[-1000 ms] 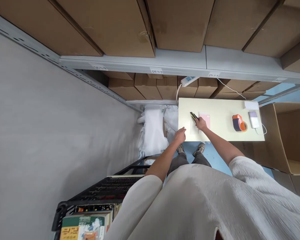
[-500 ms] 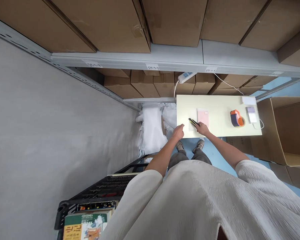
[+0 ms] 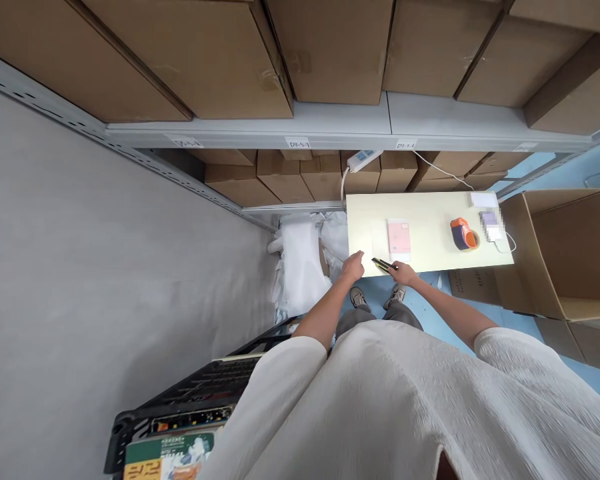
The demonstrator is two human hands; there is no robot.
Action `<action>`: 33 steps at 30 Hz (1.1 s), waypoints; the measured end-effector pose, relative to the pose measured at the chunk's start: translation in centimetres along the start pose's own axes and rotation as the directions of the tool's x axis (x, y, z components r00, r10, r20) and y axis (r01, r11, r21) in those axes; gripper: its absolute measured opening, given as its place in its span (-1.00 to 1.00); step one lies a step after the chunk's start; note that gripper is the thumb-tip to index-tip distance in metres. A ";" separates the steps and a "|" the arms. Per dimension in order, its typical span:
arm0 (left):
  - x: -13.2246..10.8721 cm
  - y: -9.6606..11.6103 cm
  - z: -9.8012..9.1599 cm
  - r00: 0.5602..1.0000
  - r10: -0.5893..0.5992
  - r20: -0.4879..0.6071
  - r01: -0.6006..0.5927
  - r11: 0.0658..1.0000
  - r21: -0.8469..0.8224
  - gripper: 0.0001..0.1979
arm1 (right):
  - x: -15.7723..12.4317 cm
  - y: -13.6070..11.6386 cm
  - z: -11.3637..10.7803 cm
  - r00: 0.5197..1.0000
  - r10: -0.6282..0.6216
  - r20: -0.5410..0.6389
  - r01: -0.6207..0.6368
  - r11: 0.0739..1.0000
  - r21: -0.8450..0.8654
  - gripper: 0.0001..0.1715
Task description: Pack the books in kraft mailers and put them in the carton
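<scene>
Worktop: smooth, pale cream, a long rectangle with straight edges.
Shelving: grey metal beams bearing brown cardboard cartons.
White wrap: a soft-looking, rumpled heap left of the worktop.
Tape dispenser: rounded, orange and dark purple, toward the worktop's right end.
Knife: a slim, straight cutter, black with yellow-green strips, at the worktop's front edge.
Pink packet: flat, rectangular, with a pale lower band, lying just beyond the knife.
Right grip: fingers clamped on the knife's rear end, the front end pointing left.
Left grip: at the near left corner, near the knife but apart; whether its fingers close on anything cannot be told.
</scene>
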State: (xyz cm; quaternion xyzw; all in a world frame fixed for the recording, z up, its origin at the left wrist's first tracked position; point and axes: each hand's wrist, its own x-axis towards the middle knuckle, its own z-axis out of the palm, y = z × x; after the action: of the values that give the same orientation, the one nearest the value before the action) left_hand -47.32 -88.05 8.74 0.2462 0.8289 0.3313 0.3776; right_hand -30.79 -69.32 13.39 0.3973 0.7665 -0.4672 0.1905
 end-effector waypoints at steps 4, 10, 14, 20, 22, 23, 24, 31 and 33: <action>0.0 0.1 -0.1 1.000 0.007 0.020 -0.008 0.999 0.042 -0.36 | -0.4 -0.2 -1.2 0.999 -0.032 -0.043 0.032 0.999 0.002 -0.56; 0.2 0.7 -0.1 1.000 0.003 0.027 -0.006 0.993 0.119 -0.45 | -0.7 -0.9 -4.9 0.984 -0.091 -0.156 0.125 0.966 0.226 -0.44; 0.7 1.7 0.0 0.999 -0.011 0.053 -0.004 0.965 0.263 -0.49 | -0.8 -1.4 -7.5 0.971 -0.099 -0.217 0.172 0.922 0.347 -0.42; 2.2 4.7 0.7 0.993 -0.067 0.095 0.011 0.865 0.501 -0.44 | -0.5 -1.1 -11.4 0.958 -0.116 -0.261 0.224 0.874 0.432 -0.55; 2.9 6.0 1.1 0.994 -0.032 0.103 -0.027 0.853 0.521 -0.42 | -0.4 -1.0 -12.9 0.954 -0.130 -0.272 0.246 0.856 0.454 -0.60; 3.2 6.7 1.4 0.994 -0.014 0.107 -0.044 0.850 0.524 -0.40 | -0.3 -1.0 -13.8 0.951 -0.138 -0.276 0.257 0.850 0.460 -0.61; 3.6 7.4 1.7 0.994 -0.002 0.111 -0.057 0.850 0.524 -0.39 | -0.3 -1.0 -14.7 0.949 -0.149 -0.277 0.267 0.845 0.462 -0.62; 7.4 12.3 4.4 0.991 0.011 0.132 -0.075 0.868 0.491 -0.35 | 0.3 -1.2 -22.6 0.922 -0.263 -0.285 0.379 0.764 0.523 -0.58; 8.5 13.4 5.1 0.990 0.000 0.142 -0.072 0.865 0.497 -0.37 | 0.7 -1.4 -25.3 0.916 -0.280 -0.286 0.398 0.715 0.575 -0.49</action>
State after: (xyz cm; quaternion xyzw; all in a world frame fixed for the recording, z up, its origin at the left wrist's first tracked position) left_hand -46.24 -71.84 12.14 0.3733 0.8538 0.0943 0.3504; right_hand -30.29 -47.43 26.08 0.3300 0.6426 -0.6827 -0.1099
